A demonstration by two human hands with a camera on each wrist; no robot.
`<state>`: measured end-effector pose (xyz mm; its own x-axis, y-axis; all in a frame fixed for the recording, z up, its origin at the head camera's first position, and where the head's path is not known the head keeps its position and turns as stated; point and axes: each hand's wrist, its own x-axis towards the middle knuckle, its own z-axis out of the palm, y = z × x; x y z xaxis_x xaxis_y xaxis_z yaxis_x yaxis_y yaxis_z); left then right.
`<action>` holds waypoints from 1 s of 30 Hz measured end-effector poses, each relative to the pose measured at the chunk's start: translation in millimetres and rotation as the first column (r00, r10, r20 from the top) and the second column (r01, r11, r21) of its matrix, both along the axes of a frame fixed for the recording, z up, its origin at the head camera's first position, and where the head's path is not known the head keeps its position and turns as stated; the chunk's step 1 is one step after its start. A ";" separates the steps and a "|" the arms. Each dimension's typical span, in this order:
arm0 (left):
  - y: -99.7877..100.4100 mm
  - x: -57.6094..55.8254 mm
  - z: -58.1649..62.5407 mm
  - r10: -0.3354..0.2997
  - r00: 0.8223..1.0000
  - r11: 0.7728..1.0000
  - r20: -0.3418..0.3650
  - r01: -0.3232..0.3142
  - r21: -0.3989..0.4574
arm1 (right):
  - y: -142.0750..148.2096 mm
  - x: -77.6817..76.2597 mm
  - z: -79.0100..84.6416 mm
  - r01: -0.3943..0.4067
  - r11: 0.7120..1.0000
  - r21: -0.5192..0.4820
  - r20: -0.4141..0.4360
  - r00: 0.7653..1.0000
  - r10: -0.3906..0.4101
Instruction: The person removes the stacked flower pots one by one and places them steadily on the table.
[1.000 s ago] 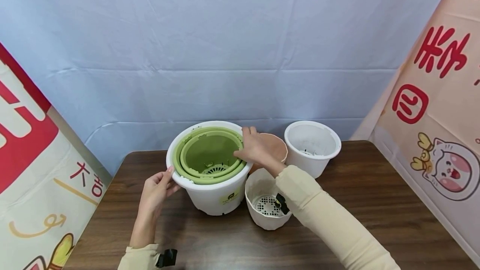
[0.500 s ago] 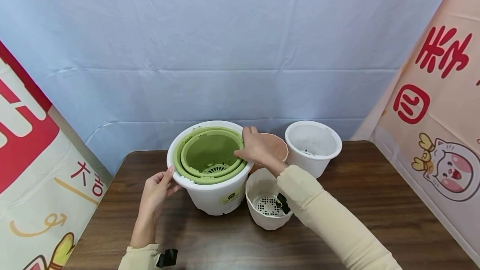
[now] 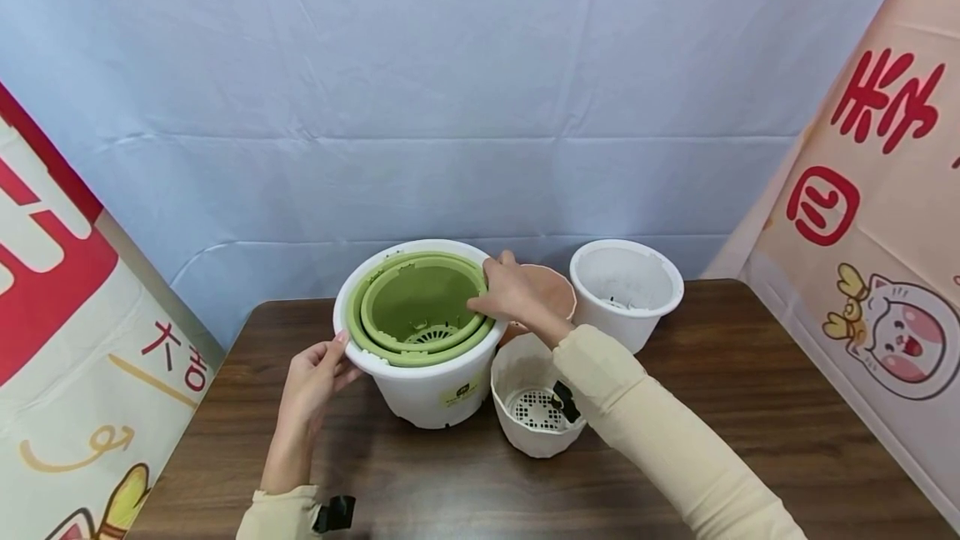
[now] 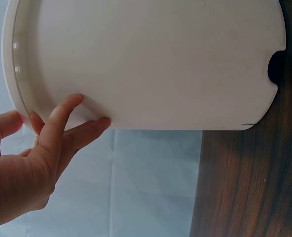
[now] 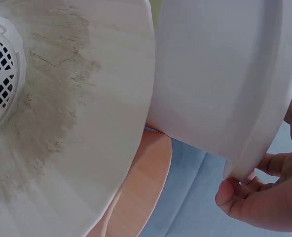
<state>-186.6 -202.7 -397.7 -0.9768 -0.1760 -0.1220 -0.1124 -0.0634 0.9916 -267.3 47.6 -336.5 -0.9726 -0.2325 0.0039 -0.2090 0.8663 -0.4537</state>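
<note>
A large white plastic flowerpot [image 3: 412, 394] stands upright on the table, with two green pots nested in it; the inner green pot [image 3: 412, 298] shows a slotted base. My left hand [image 3: 311, 382] pinches the white pot's rim at the left, thumb on top. In the left wrist view, the fingers [image 4: 59, 116] lie under the rim against the outer wall. Across the pot, my right hand [image 3: 516, 294] grips the right side of the rim. The right wrist view shows the thumb and fingers of that hand [image 5: 269, 197] around the white rim [image 5: 254, 148].
A cream faceted pot [image 3: 517, 361] with a grid base stands close at the right. Behind it is an orange pot [image 3: 553, 294], partly hidden by my right hand. A smaller white pot [image 3: 626, 319] stands further right. A cloth backdrop [image 3: 450, 107] hangs behind the wooden table [image 3: 735, 382].
</note>
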 end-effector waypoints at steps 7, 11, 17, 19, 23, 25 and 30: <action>1.3 -0.3 0.3 0.007 1.000 1.000 -0.015 -0.007 0.025 | -0.3 -0.1 1.1 0.009 1.000 0.019 -0.003 1.000 -0.009; 1.6 0.1 0.6 0.010 1.000 1.000 -0.018 -0.010 0.012 | -0.2 -1.0 2.5 0.015 1.000 0.001 0.015 1.000 -0.016; 1.5 0.4 0.9 0.012 1.000 1.000 -0.019 -0.013 0.000 | 0.1 -0.9 4.4 0.031 0.999 -0.038 0.040 0.999 -0.029; 1.6 0.2 0.8 0.014 1.000 1.000 -0.021 -0.014 0.001 | 0.3 -0.9 4.5 0.032 0.999 -0.042 0.040 0.999 -0.030; 1.5 0.0 0.5 0.011 1.000 1.000 -0.024 -0.011 0.005 | 0.7 -1.7 3.2 0.028 0.999 -0.042 0.022 0.999 -0.027; 1.1 0.0 0.2 0.008 1.000 1.000 -0.022 -0.008 0.004 | 0.8 -1.8 2.6 0.027 0.999 -0.042 0.013 1.000 -0.027; 0.9 -0.4 -0.3 0.007 1.000 1.000 -0.013 -0.007 0.003 | 0.5 -1.2 2.4 0.027 0.999 -0.037 -0.003 1.000 -0.027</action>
<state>-186.9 -201.8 -398.0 -0.9770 -0.1829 -0.1095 -0.0988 -0.0666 0.9929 -268.5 48.1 -334.1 -0.9784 -0.2059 0.0160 -0.1877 0.8541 -0.4850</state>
